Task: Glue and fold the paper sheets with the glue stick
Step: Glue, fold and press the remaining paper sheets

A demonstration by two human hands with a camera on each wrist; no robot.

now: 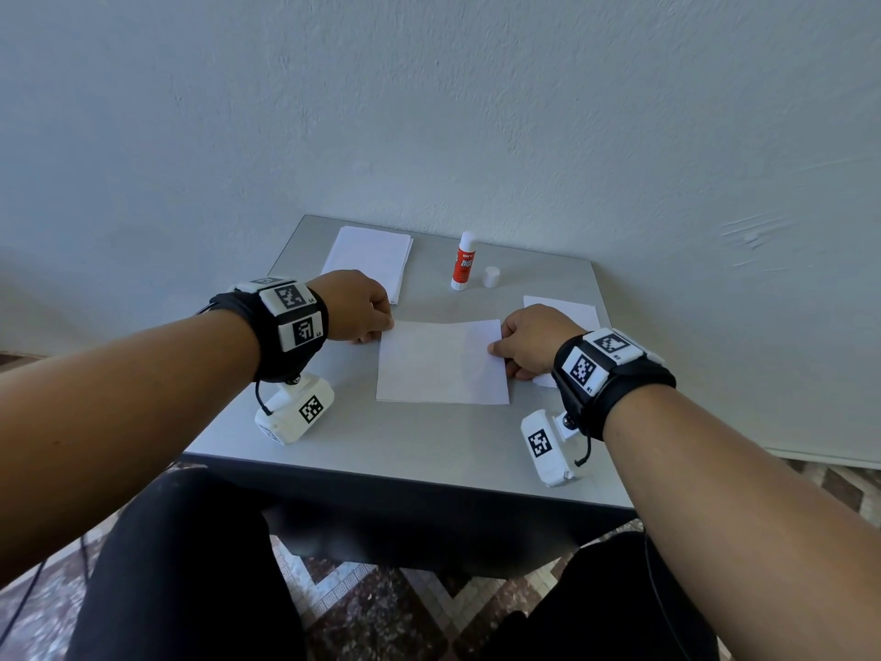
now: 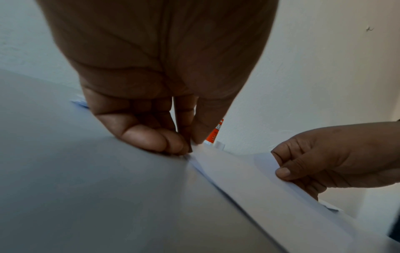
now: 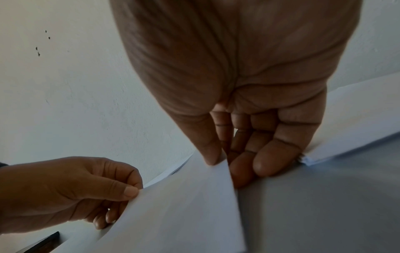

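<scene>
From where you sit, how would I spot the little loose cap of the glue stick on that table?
Look to the far edge of the grey table, near the wall. There the glue stick stands upright, red-labelled and uncapped. The cap is the small white cylinder standing just to its right, apart from it; everything else white nearby is flat paper.

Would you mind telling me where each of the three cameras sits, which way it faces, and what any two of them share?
Head: worn on the head, looking down at the grey table; both forearms show, and left hand and right hand pinching the paper sheet.
Left wrist: under the left wrist, looking along the palm to the fingers at the sheet's corner; the right hand shows opposite.
Right wrist: under the right wrist, looking along its palm; the left hand shows opposite.
Shared: head and left wrist views both show the glue stick and its cap.
</scene>
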